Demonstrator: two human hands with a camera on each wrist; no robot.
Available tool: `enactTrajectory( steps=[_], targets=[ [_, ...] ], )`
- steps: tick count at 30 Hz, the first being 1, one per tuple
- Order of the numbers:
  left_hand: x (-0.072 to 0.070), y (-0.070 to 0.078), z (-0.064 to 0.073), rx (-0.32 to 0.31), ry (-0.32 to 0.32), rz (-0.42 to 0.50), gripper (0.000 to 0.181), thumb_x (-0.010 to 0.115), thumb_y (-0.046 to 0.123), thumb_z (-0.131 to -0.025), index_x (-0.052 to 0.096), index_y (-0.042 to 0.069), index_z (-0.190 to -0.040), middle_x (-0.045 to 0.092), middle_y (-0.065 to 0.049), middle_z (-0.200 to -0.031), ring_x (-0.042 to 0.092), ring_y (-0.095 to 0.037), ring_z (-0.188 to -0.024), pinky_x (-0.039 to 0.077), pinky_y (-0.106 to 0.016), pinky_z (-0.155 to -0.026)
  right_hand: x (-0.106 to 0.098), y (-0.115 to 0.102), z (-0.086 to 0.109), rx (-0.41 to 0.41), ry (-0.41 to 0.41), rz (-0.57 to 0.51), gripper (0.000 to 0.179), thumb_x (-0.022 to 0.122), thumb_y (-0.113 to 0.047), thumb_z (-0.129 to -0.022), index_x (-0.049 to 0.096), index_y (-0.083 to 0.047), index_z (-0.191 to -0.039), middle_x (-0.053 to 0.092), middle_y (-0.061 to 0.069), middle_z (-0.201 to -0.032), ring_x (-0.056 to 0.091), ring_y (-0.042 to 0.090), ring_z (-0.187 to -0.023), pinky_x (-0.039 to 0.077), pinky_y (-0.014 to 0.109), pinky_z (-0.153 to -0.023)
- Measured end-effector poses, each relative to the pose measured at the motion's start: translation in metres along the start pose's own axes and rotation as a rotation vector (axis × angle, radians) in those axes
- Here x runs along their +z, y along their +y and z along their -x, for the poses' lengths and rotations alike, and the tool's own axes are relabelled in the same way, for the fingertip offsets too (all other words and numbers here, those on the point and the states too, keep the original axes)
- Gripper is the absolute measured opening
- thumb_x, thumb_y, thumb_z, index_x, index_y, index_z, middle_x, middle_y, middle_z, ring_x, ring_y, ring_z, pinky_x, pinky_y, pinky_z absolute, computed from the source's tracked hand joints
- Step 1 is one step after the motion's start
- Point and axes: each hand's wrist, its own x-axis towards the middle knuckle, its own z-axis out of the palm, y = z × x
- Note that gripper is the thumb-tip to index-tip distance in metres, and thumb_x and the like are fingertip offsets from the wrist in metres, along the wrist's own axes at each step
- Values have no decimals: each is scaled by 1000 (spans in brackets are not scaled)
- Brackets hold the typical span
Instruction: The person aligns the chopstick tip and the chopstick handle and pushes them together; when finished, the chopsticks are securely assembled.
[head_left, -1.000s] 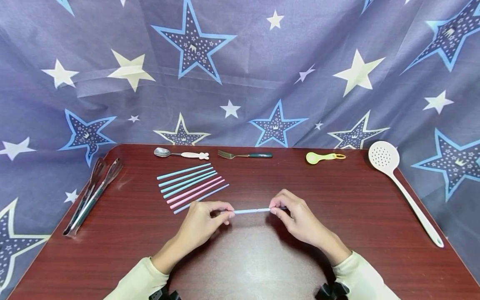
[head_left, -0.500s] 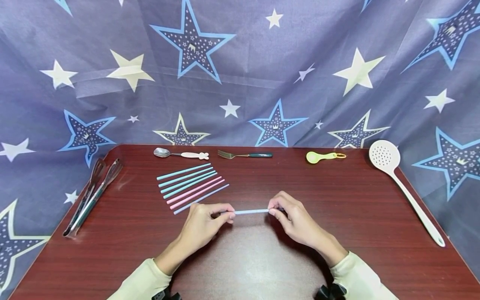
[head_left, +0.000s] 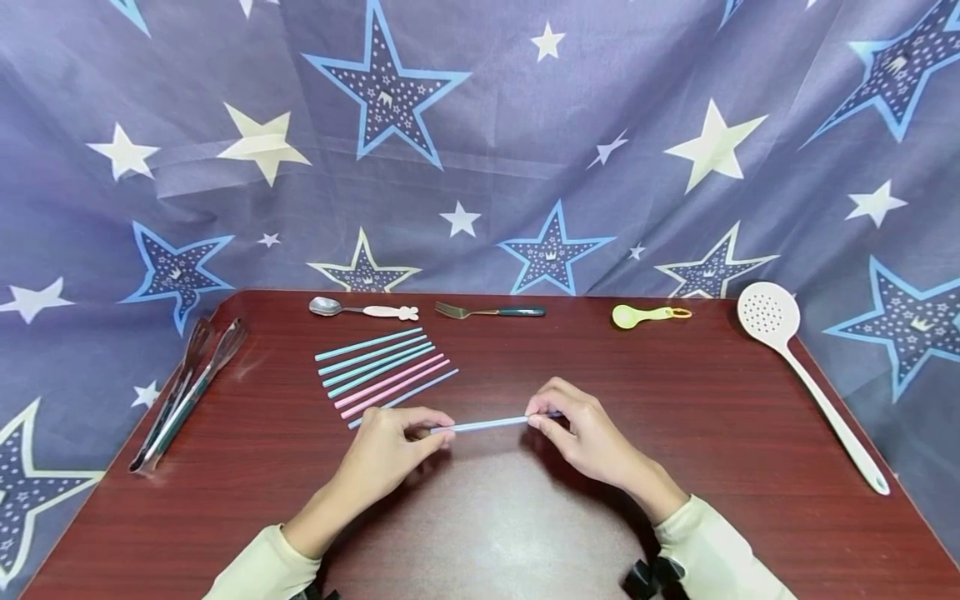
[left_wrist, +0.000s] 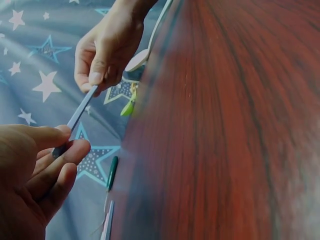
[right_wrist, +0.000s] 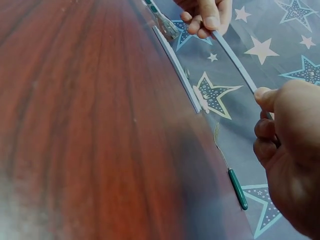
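A light blue straw point(head_left: 491, 424) is stretched nearly level between both hands, a little above the table. My left hand point(head_left: 382, 450) pinches its left end between thumb and fingers. My right hand point(head_left: 592, 437) pinches it farther right, and a short piece sticks out beyond those fingers. The left wrist view shows the straw point(left_wrist: 81, 107) running from thumb to thumb. Behind the left hand, several straws lie side by side: teal straws point(head_left: 375, 357), pink straws point(head_left: 393, 385) and a blue straw point(head_left: 420, 388), partly covered by that hand.
Along the back edge lie a spoon point(head_left: 384, 312), a fork point(head_left: 517, 311) and a yellow-green measuring spoon point(head_left: 645, 315). Metal tongs point(head_left: 187, 408) lie at the left edge, a white skimmer point(head_left: 817, 400) at the right. A starry cloth point(head_left: 480, 150) hangs behind the table.
My left hand has shifted left and my right hand slightly left, leaving a longer stretch of straw between them. A seam seen earlier near the right fingers no longer shows between the hands.
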Motion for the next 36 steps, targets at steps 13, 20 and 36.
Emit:
enactTrajectory(
  steps=[13,20,36],
  targets=[
    [-26,-16,15,93,174,-166,10,85,11,-85,81,19,-90,77,11,-74,60,11,-59,44,-12,-48,8,9,-16,70,-8,-57,10,75,-5,-93,75,-15,-95,67,-4,-92,59,7,-79,50,27,-67],
    [-39,-26,24,78,235,-171,10,84,8,-85,81,14,-93,78,7,-73,71,6,-67,49,-10,-56,16,17,-38,99,-65,-65,8,75,-8,-94,75,-16,-96,68,-5,-92,56,5,-76,48,25,-64],
    [-54,-51,36,-31,201,-287,13,85,8,-83,82,16,-93,79,9,-79,63,14,-65,49,-8,-61,48,33,-79,156,-152,-50,6,73,-6,-94,75,-12,-95,69,0,-90,60,9,-83,50,24,-72]
  ],
)
